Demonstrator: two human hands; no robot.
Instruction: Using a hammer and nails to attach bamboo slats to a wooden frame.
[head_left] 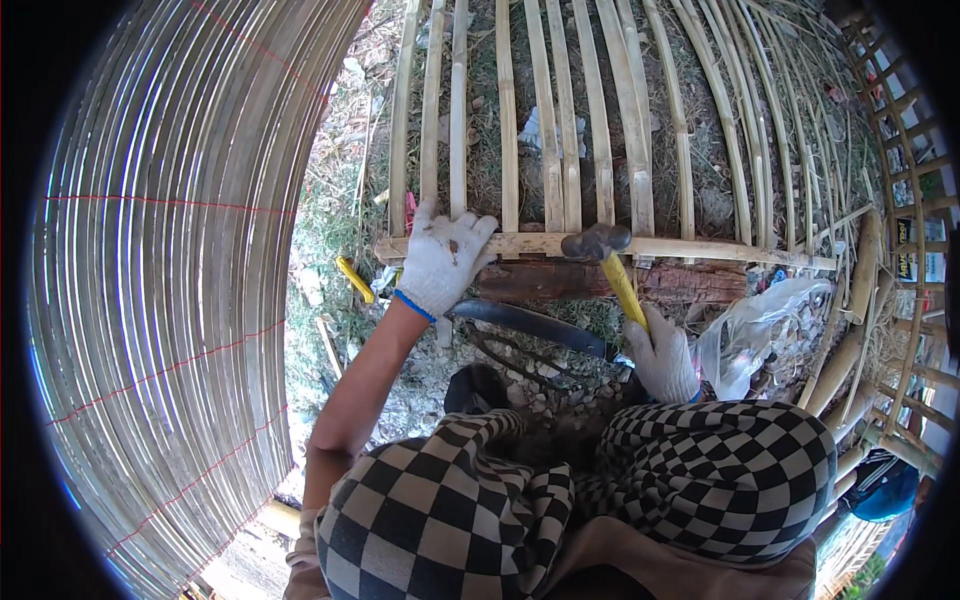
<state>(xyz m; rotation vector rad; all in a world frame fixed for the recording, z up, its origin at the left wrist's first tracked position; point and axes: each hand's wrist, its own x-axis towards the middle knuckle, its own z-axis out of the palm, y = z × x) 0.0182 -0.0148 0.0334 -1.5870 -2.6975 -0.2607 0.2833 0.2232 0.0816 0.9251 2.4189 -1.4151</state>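
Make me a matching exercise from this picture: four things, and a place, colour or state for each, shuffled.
Things
1. Hammer
2. Left hand
3. Plastic bag
4. Weathered timber

Descriptions
A. Reddish-brown, lying along the near side of the bamboo crosspiece
B. Gloved, over the crosspiece's left part
C. Yellow-handled, held in the right hand
D. Crumpled and see-through

Pairs: 1-C, 2-B, 3-D, 4-A
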